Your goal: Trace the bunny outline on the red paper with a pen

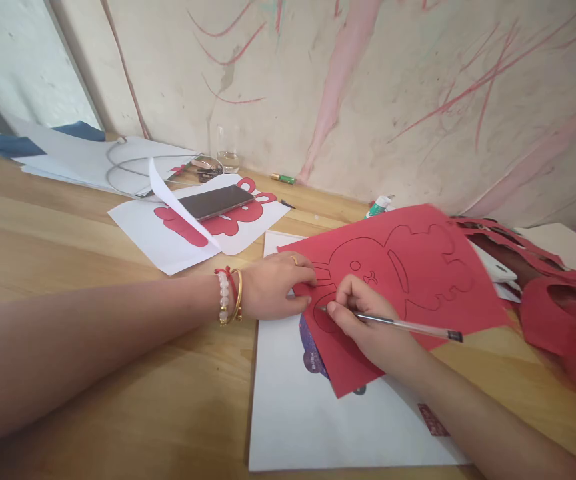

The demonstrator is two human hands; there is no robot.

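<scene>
The light is moderate and diffuse, giving the wall point(278, 87) a flat, muted look, with the pale panel point(23, 53) at far left among the brighter areas. Soft shadows darken the counter point(188, 400) near the left arm point(133, 340) and the red paper point(433, 267) under the right hand point(368, 313). A dull sheen lies on the phone point(223, 200). Wide-angle distortion stretches both forearms toward the edges. The red cutouts point(563, 313) at right look smeared; fine print on the book point(288, 413) is soft.

- A gold ring point(295, 260) circles a left hand point(272, 285) finger
- A gold bangle point(239, 295) sits behind that hand
- Pale bead bracelet point(224, 295) lies farther back
- Red cord point(227, 271), seemingly knotted
</scene>
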